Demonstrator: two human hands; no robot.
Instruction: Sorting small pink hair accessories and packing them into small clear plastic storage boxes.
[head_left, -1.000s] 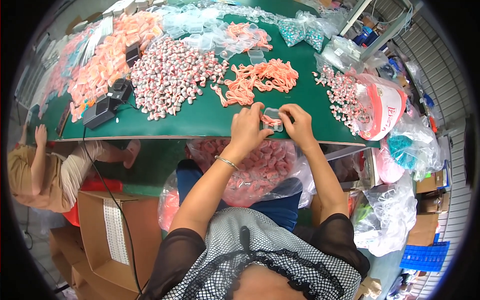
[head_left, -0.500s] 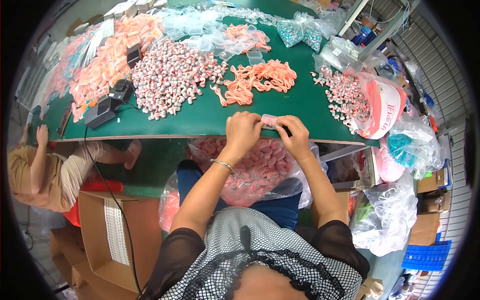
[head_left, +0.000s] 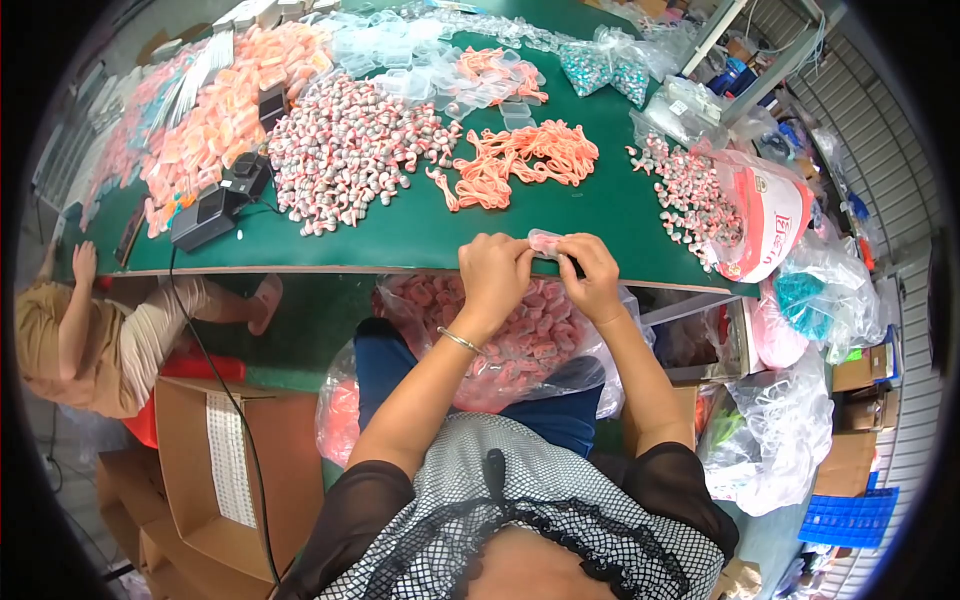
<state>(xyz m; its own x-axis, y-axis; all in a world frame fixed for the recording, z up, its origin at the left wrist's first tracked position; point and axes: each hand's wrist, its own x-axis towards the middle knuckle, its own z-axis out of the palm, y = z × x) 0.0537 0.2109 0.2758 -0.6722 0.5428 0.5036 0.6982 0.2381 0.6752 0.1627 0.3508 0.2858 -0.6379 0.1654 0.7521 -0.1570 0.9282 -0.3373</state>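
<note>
At the near edge of the green table, a small clear plastic case (head_left: 544, 241) with something pink inside sits between my two hands. My left hand (head_left: 494, 272) grips its left end with closed fingers; a bangle is on that wrist. The other end is pinched between the thumb and fingers of my right hand (head_left: 592, 275). Fingers cover part of the case, so whether its lid is closed cannot be told. Just beyond lies a tangle of orange cords (head_left: 545, 155), with a heap of small pink-and-grey plugs (head_left: 345, 150) to its left.
Clear case shells (head_left: 395, 50) and orange cases (head_left: 265, 70) pile up behind. At right, a pink-and-white bag (head_left: 770, 220) lies beside more plugs. Below the table edge, a plastic bag of pink cases (head_left: 535, 335) rests by my legs. Another person (head_left: 85, 335) sits at left near cardboard boxes (head_left: 285, 460).
My left hand has shifted slightly right and turned, its fingers still on the case. The case has tilted a little; the right hand stays nearly in place.
</note>
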